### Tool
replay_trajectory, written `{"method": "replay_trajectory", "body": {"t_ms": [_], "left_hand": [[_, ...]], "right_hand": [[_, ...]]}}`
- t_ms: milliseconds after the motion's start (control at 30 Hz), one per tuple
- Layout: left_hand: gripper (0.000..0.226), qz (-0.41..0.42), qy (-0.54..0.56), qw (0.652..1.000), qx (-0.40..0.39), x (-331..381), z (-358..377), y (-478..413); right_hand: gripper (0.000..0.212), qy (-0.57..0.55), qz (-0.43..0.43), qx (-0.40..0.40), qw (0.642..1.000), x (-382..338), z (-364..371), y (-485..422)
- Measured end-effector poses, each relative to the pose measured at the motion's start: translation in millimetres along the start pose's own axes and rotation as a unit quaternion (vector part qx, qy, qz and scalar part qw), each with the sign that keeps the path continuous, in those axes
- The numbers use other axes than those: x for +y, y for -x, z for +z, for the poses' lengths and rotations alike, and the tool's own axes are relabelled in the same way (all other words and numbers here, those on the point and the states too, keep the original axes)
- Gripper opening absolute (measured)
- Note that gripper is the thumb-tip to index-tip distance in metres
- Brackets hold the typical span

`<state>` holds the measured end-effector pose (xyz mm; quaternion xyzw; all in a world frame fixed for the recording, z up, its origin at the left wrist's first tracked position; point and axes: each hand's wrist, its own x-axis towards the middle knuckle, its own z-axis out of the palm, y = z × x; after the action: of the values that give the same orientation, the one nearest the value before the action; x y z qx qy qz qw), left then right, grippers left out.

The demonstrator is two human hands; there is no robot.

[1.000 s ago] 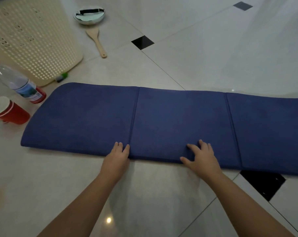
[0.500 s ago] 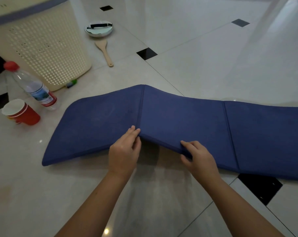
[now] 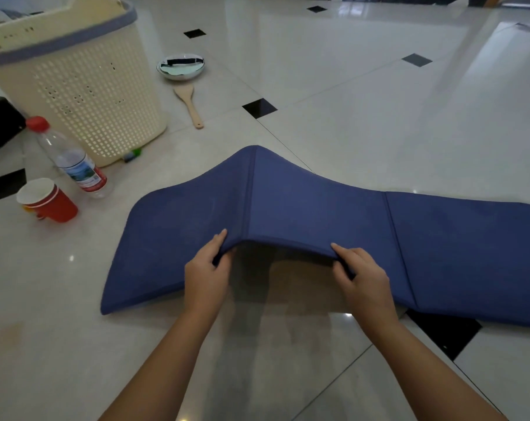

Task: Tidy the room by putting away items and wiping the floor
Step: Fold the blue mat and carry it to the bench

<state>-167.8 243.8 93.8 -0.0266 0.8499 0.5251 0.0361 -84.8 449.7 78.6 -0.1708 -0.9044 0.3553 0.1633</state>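
Partly cropped blue mat (image 3: 303, 208), hands (image 3: 207, 278) (image 3: 365, 284) gripping raised edge, underside hidden.

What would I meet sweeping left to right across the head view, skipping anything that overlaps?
red paper cups → small green object → wooden spatula → raised crease of the blue mat → right hand

This looks like a room in a home. A glossy pale tiled floor (image 3: 379, 117) with small black inset squares (image 3: 259, 108) carries a cream perforated laundry basket (image 3: 99, 95). On the basket's near side are a water bottle (image 3: 72, 161) and red paper cups (image 3: 49, 202). To its right lie a metal bowl (image 3: 181, 66) and a wooden spatula (image 3: 189, 104). Nearer the camera than the basket is a blue folding mat (image 3: 318, 214).
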Motion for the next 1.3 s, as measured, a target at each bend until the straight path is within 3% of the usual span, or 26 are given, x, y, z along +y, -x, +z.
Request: {"method": "replay_trajectory", "body": {"t_ms": [133, 267, 300, 367, 500, 700, 767, 833, 967, 1100, 1300], "left_hand": [[0.034, 0.031, 0.127, 0.991, 0.008, 53, 16, 14], [0.022, 0.037, 0.257, 0.963, -0.07, 98, 42, 33], [0.021, 0.046, 0.26, 0.96, -0.096, 103, 48, 36], [0.043, 0.082, 0.202, 0.967, -0.134, 110, 57, 41], [0.074, 0.098, 0.072, 0.986, -0.116, 115, 78, 43], [0.068, 0.077, 0.107, 0.983, -0.124, 120, 102, 61], [0.062, 0.086, 0.128, 0.983, -0.101, 120, 97, 61], [0.058, 0.088, 0.155, 0.982, -0.06, 120, 86, 55], [0.048, 0.098, 0.166, 0.981, -0.006, 122, 63, 46], [0.044, 0.113, 0.172, 0.978, 0.024, 120, 43, 38], [0.047, 0.165, 0.172, 0.965, 0.111, 119, -25, 8]], "right_hand": [[0.03, -0.04, -0.001, 0.019, 0.999, -3, -14, 2], [0.029, -0.068, -0.031, 0.049, 0.996, -13, -26, -1], [0.029, -0.076, -0.028, 0.051, 0.995, -14, -30, -2], [0.029, -0.082, -0.03, 0.046, 0.995, -13, -37, -1], [0.03, -0.054, -0.072, 0.02, 0.996, -10, -45, 12], [0.041, -0.066, -0.017, -0.059, 0.996, 3, -53, 25], [0.054, -0.117, 0.076, -0.078, 0.987, 15, -62, 31], [0.064, -0.089, 0.126, -0.084, 0.984, 35, -73, 38], [0.06, 0.029, 0.131, -0.047, 0.99, 62, -92, 37], [0.049, -0.01, 0.127, -0.023, 0.992, 45, -88, 21], [0.044, -0.092, 0.07, -0.102, 0.988, -17, -26, 7]]}}
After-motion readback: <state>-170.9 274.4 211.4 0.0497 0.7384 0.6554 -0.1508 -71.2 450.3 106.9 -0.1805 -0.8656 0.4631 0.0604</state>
